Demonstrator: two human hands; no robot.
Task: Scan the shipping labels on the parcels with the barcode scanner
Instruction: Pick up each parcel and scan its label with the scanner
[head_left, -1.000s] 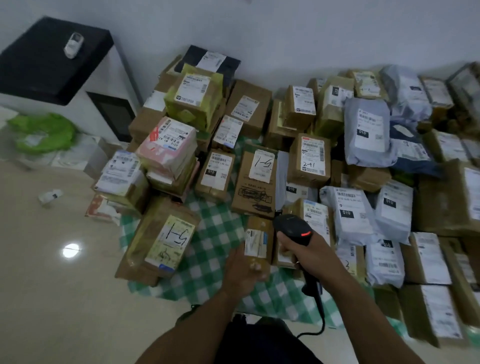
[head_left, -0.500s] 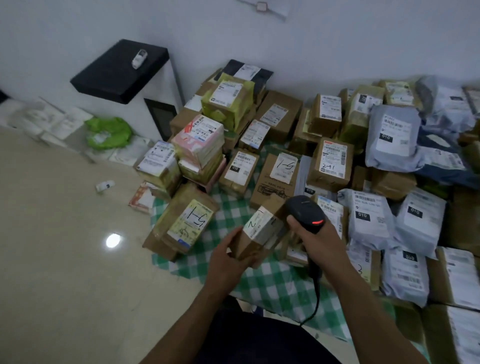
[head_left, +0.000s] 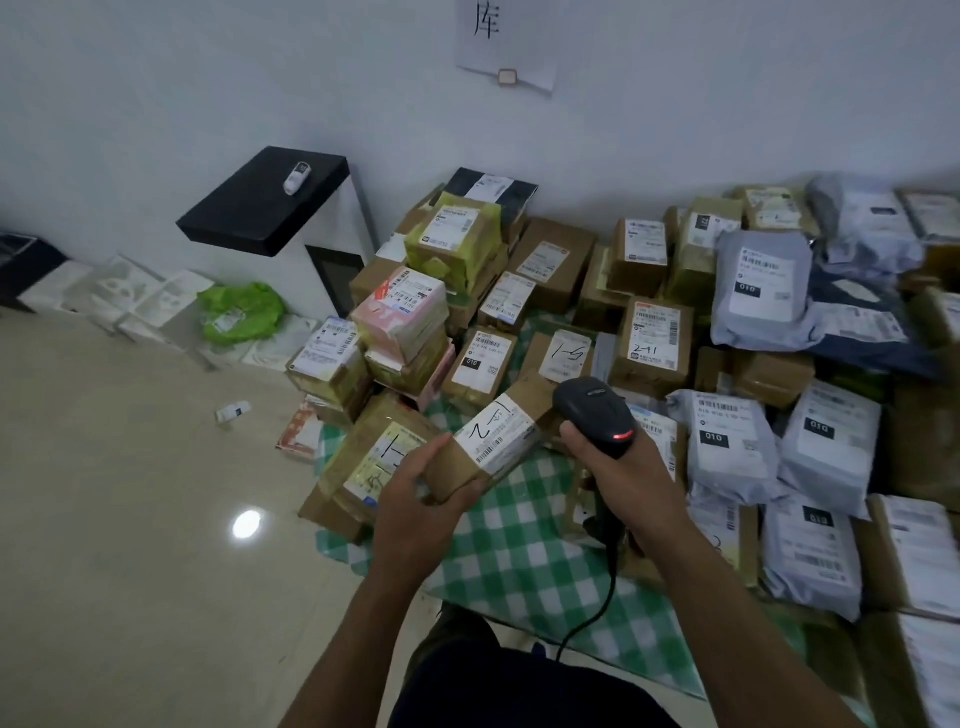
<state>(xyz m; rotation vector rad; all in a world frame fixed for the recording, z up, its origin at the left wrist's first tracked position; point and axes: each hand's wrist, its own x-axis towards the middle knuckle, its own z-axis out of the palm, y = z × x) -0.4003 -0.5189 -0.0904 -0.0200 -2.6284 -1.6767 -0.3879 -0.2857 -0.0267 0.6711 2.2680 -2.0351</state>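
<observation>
My left hand (head_left: 415, 514) grips a small brown cardboard parcel (head_left: 498, 441) lifted off the pile, tilted, with its white shipping label (head_left: 501, 434) facing up and handwriting on it. My right hand (head_left: 618, 483) holds a black corded barcode scanner (head_left: 592, 410) just right of that parcel. A red light glows on the scanner's back. Its head points toward the parcel's far end. Several more labelled boxes and grey mailer bags (head_left: 758, 296) lie on a green checked cloth (head_left: 524, 561).
A black-topped white cabinet (head_left: 270, 202) stands against the wall at left, a small white device on it. A green bag (head_left: 241, 312) and white foam pieces lie beside it. Beige tiled floor (head_left: 130, 519) spreads to the left. A paper sign hangs on the wall.
My left hand has lifted the small parcel off the cloth and turned its label upward. The scanner has come up beside it. My view has tilted up toward the wall.
</observation>
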